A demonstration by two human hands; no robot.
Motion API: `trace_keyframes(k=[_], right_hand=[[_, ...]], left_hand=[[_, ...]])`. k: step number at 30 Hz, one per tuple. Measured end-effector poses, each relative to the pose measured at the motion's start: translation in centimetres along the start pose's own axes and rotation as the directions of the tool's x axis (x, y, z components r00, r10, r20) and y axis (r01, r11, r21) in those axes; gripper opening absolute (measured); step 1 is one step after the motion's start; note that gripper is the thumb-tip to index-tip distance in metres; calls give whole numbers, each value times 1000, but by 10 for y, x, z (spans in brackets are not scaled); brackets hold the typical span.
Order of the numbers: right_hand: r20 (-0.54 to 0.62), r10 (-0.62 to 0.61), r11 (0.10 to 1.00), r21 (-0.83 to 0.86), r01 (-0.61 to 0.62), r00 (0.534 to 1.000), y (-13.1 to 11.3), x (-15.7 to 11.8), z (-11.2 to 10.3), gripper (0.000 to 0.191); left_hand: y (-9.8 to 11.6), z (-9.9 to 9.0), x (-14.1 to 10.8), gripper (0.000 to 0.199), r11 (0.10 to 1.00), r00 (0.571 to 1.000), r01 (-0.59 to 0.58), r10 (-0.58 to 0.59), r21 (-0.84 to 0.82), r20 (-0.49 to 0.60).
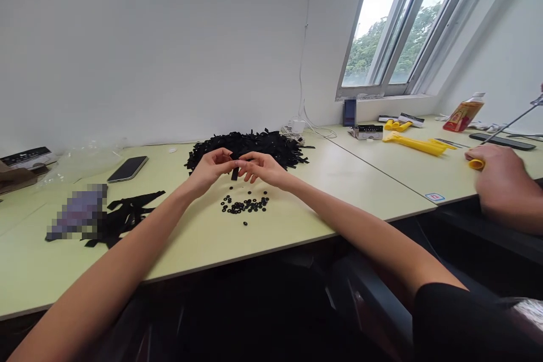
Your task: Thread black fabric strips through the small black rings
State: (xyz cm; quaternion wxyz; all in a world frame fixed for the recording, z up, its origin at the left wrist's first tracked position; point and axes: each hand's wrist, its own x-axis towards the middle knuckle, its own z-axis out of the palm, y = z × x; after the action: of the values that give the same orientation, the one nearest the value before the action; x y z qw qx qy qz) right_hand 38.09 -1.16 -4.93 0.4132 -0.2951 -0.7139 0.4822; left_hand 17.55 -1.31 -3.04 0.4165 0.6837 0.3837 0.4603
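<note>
My left hand [211,169] and my right hand [259,168] meet above the table, their fingertips pinching a narrow black strip [235,173] that hangs down between them. Behind the hands lies a wide heap of black strips [250,146]. Just below the hands, several small black rings [245,205] are scattered on the pale green table [297,192], with one lying apart nearer the edge. More black strips [127,214] lie in a loose bunch to the left, out of reach of both hands' present position.
A phone [127,168] and a blurred patch [78,212] lie at the left. A co-worker's hand [498,181] holds a small yellow piece on the adjoining table at right, among yellow plastic parts [418,145], a bottle [464,116] and a dark tablet [503,141].
</note>
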Motion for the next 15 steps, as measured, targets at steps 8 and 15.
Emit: trace_keyframes(k=[8,15], right_hand=[[23,37,998,58,-38,999,7,1,-8,44],[-55,-11,989,-145,3,998,17,7,-14,18]], left_hand=[[-7,19,-16,57,971,988,136,-147,-196,-43],[-10,14,-14,53,975,987,139,-151,-172,-57]])
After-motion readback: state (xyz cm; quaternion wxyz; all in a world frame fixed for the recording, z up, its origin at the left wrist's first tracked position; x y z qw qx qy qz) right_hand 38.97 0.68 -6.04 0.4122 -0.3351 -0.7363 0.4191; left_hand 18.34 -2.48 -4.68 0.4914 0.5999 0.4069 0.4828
